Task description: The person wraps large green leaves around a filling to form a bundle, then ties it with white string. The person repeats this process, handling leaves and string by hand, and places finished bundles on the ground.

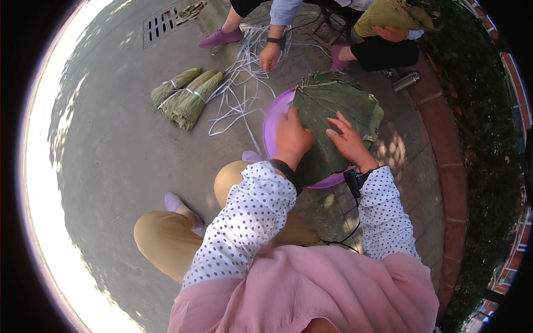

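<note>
Large dull-green dried leaves [333,119] lie in a stack on a round purple basin [270,125] in front of me, covering most of it. Over the leaves' left side is my left hand [294,136], slightly blurred, its fingers partly hidden; I cannot tell whether it grips a leaf edge. My right hand [352,143] rests on or just above the right part of the leaves, fingers spread, holding nothing. Dark bands circle both my wrists.
Tied bundles of dried leaves [191,102] lie on the pavement at left, beside tangled white strips [239,105]. Across from me, a person's hand [270,56] reaches toward the strips; the other holds a leaf bundle [391,16]. A metal flask [407,81] lies near the brick kerb.
</note>
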`<state>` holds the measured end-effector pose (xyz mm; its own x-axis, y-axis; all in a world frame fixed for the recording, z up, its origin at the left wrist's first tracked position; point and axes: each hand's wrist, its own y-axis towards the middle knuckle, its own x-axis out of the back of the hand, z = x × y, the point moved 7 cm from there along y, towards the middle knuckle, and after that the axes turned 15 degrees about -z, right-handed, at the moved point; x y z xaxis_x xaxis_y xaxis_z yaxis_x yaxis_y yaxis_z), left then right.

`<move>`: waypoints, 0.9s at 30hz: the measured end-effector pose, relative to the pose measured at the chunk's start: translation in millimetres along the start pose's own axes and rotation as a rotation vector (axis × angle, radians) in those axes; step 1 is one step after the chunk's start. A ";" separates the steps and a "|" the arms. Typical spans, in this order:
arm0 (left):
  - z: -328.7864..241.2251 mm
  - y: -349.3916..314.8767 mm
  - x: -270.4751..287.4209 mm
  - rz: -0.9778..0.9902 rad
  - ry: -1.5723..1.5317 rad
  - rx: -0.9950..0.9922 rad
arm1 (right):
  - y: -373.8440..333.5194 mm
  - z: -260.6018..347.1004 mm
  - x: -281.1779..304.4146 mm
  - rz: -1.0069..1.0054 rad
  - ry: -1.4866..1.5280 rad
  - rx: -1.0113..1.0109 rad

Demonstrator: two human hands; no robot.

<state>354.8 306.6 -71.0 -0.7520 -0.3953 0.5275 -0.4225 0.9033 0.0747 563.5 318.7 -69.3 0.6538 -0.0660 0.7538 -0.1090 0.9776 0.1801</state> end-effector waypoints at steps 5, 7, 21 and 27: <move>10.2 3.9 -0.8 0.008 0.056 -0.016 | 30.7 -99.0 34.3 -0.322 -0.267 -0.404; 14.8 3.2 -1.2 0.003 0.055 -0.017 | 37.5 -128.1 44.6 -0.320 -0.276 -0.502; 10.8 5.0 -13.3 0.028 -0.018 -0.045 | 43.7 -183.8 64.5 -0.581 0.254 -0.483; 1.7 6.3 -9.2 -0.002 -0.042 -0.027 | 23.3 -212.3 91.5 -0.708 0.142 -0.503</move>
<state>358.2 315.6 -76.8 -0.7722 -0.4030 0.4913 -0.4103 0.9066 0.0987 779.8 377.9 -130.3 0.5336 -0.6971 0.4788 0.6780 0.6910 0.2505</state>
